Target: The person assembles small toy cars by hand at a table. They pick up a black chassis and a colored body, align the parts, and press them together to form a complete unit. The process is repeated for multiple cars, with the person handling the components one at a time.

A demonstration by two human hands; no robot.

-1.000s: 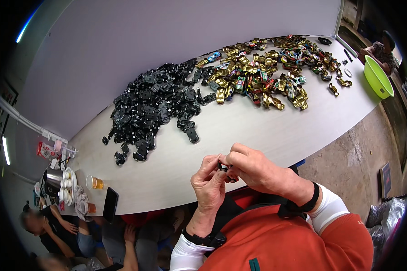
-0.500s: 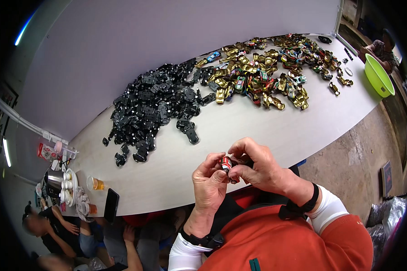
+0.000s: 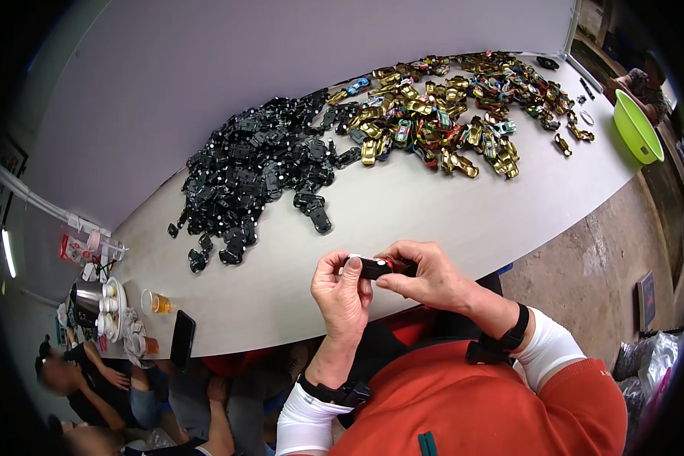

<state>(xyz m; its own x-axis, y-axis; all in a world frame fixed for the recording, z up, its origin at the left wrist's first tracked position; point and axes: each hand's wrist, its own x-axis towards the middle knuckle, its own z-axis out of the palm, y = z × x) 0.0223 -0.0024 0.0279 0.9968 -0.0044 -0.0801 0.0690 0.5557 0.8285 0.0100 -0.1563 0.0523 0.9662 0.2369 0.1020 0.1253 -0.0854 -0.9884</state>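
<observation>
Close to the table's near edge, both hands hold one small toy car [image 3: 375, 267] between them. Its black underside with a white wheel faces up, and a bit of red shows beside it. My left hand [image 3: 340, 295] pinches one end, thumb on top. The thumb and fingers of my right hand [image 3: 431, 278] close on the other end; what lies under those fingers is partly hidden. Beyond the hands lie a heap of black toy car bases [image 3: 243, 171] and, to its right, a heap of gold and coloured toy car bodies [image 3: 425, 121].
A phone [image 3: 182, 339], a cup of amber drink [image 3: 156, 302] and a tray of white cups [image 3: 115, 304] occupy the table's left end. A green basin [image 3: 637, 129] stands at the right end. People sit at the lower left, another at the far right.
The toy car has turned from its red and white body side to its black underside. Both hands have shifted slightly, the left one a little to the left.
</observation>
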